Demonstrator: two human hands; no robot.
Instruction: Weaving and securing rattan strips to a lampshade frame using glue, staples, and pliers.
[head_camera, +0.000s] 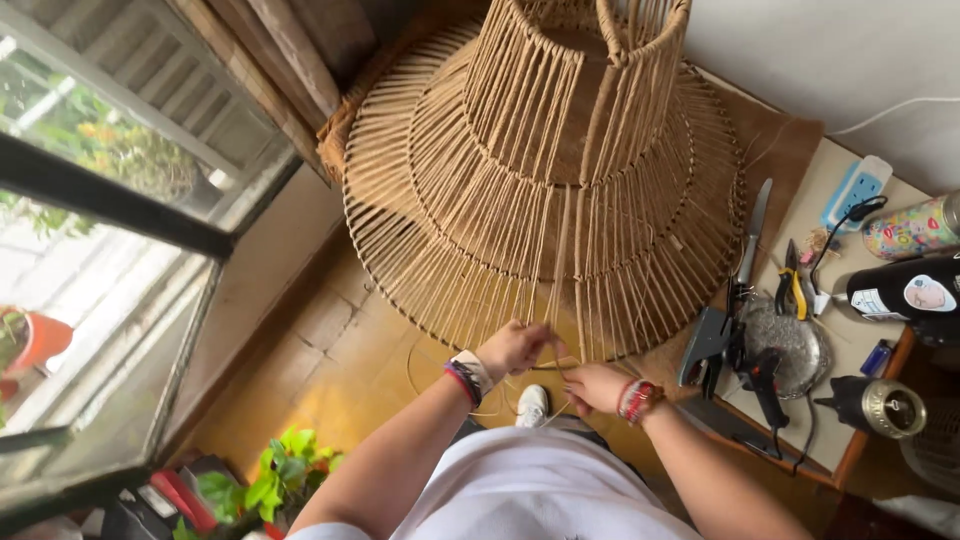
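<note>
Lampshade frame (540, 170) mostly wrapped; gap left at bottom rim. Left hand (515, 347) and right hand (594, 385) fingers both pinching cord (563, 270).

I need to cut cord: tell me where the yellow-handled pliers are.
In the head view, the yellow-handled pliers lie on the small side table at right, between the long scissors and the round metal dish.

Two hands work at the bottom of a big woven lampshade (545, 180). The left hand (515, 347) and right hand (593, 386) pinch thin cord (563, 290). Scissors (745, 250) lie on a table (850, 340) nearby.
</note>
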